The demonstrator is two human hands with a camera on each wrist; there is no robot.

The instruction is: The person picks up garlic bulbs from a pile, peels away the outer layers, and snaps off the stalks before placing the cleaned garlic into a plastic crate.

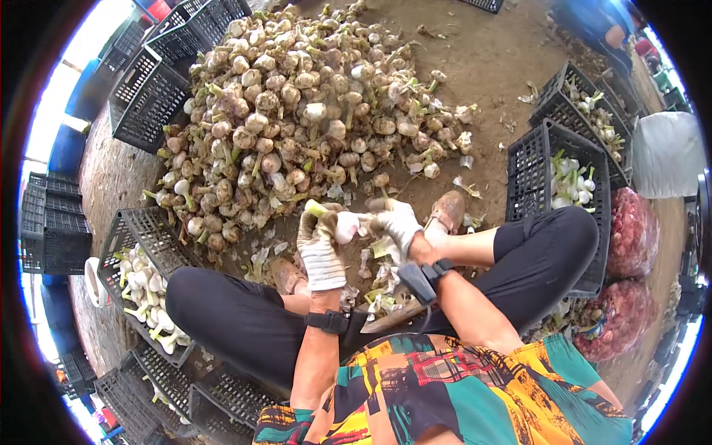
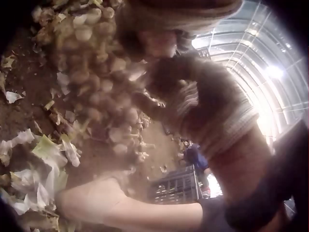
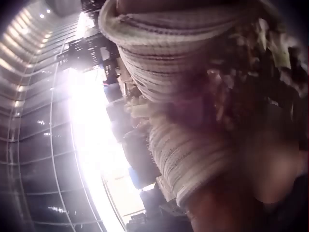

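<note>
Seated on dirt, knees apart. Left hand (image 1: 320,248) curled around garlic bulb (image 1: 345,226), steadying it above the lap; right hand (image 1: 397,222) pinching its skin. Garlic heap (image 1: 297,119) just ahead within reach; crate (image 1: 133,245) of cleaned bulbs beside left knee.

White peeled garlic bulb (image 1: 345,226), green stalk, between gloved hands

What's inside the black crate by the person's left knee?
The black crate holds peeled white garlic bulbs with short green stems, piled loosely. The person's left thigh covers the crate's near corner, so anything there and the lower layers cannot be seen.
</note>
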